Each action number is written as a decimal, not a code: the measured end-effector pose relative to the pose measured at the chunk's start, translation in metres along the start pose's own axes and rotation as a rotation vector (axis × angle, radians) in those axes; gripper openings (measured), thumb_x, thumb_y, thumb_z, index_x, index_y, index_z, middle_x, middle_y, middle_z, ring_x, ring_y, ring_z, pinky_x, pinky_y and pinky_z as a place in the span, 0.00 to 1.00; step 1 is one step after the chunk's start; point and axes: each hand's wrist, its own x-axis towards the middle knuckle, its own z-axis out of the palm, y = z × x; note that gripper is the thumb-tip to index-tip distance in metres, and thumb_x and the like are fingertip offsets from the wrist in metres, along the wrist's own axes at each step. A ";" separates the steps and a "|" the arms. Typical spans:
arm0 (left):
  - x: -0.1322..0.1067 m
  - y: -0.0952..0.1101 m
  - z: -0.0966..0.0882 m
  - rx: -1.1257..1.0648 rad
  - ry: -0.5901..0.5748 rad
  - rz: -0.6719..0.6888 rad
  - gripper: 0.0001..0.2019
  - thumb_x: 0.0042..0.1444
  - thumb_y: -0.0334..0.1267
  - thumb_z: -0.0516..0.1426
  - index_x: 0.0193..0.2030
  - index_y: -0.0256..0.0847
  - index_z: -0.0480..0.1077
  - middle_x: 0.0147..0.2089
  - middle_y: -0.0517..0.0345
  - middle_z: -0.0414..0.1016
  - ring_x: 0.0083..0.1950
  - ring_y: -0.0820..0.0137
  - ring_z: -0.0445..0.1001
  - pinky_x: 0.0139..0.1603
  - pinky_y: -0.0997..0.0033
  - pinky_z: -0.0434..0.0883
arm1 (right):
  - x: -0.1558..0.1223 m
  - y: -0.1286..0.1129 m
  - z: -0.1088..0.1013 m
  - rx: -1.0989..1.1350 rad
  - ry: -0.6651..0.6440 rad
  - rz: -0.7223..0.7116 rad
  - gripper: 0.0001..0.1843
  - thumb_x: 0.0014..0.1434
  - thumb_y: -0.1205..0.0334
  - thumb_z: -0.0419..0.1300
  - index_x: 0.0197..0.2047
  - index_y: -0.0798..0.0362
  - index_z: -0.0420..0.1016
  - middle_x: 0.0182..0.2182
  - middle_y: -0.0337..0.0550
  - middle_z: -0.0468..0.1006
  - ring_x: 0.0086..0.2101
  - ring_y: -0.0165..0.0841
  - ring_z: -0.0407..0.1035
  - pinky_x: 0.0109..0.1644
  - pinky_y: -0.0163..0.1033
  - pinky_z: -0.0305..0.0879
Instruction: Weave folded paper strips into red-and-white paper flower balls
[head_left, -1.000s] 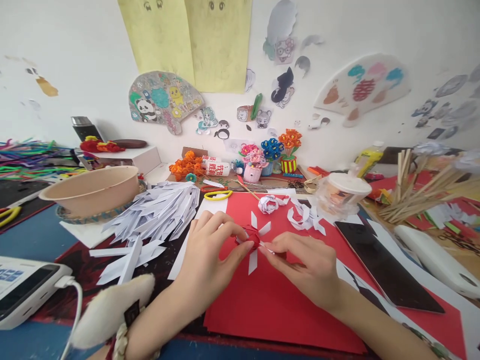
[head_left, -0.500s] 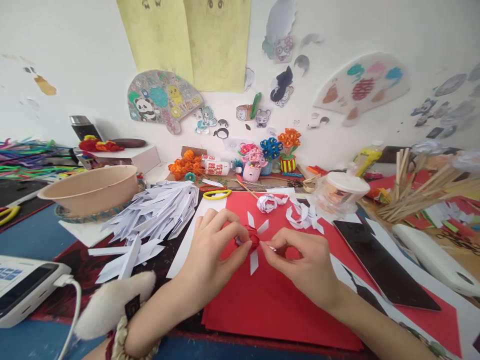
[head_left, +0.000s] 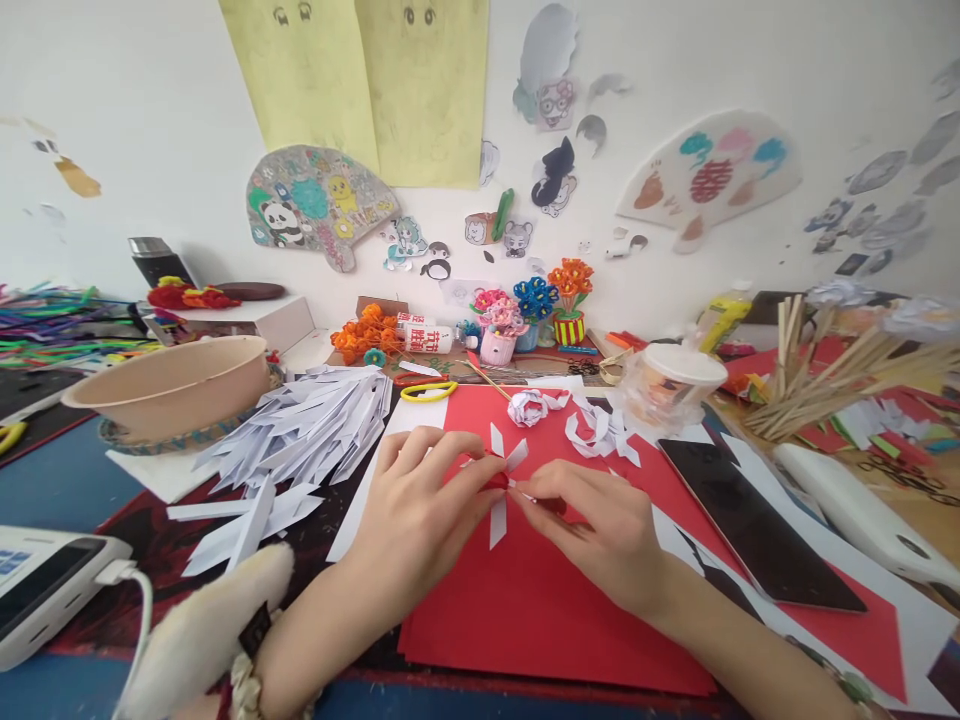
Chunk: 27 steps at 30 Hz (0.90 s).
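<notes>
Both hands met over the red paper sheet [head_left: 540, 610] near the middle of the tabletop: the left hand [head_left: 420, 520] pinched a small red-and-white folded paper flower [head_left: 501, 478] between thumb and fingers, while the right hand [head_left: 600, 530] closed its fingers on a white strip end just right of it. The flower lay between the hands, its white strips splaying near and far. Red print on the far white glue bottle [head_left: 426, 338] was too small to read.
</notes>
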 end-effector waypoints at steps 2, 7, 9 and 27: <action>0.000 0.000 0.000 -0.013 0.005 0.002 0.06 0.64 0.34 0.56 0.45 0.47 0.74 0.44 0.58 0.78 0.43 0.65 0.68 0.43 0.63 0.59 | 0.000 0.000 0.000 -0.004 -0.001 -0.001 0.10 0.65 0.71 0.54 0.33 0.51 0.71 0.27 0.40 0.80 0.27 0.29 0.75 0.30 0.33 0.70; 0.001 -0.001 0.002 -0.034 -0.019 0.014 0.07 0.64 0.33 0.56 0.45 0.47 0.74 0.45 0.59 0.78 0.43 0.66 0.67 0.44 0.63 0.57 | -0.001 0.000 0.000 -0.031 0.022 0.005 0.10 0.65 0.72 0.55 0.33 0.52 0.70 0.26 0.40 0.79 0.26 0.29 0.74 0.29 0.32 0.70; 0.001 0.000 0.002 -0.033 -0.016 0.011 0.07 0.64 0.33 0.57 0.45 0.47 0.74 0.45 0.59 0.78 0.43 0.66 0.67 0.44 0.63 0.57 | -0.001 0.001 0.000 -0.024 0.020 0.012 0.09 0.64 0.72 0.56 0.33 0.52 0.70 0.26 0.40 0.79 0.26 0.29 0.74 0.29 0.32 0.69; -0.007 -0.009 0.007 -0.089 -0.047 -0.168 0.03 0.63 0.33 0.57 0.42 0.43 0.71 0.42 0.57 0.75 0.40 0.64 0.67 0.40 0.65 0.61 | 0.005 0.004 0.001 0.346 -0.119 0.629 0.05 0.62 0.60 0.60 0.35 0.50 0.75 0.25 0.35 0.77 0.25 0.28 0.74 0.33 0.34 0.73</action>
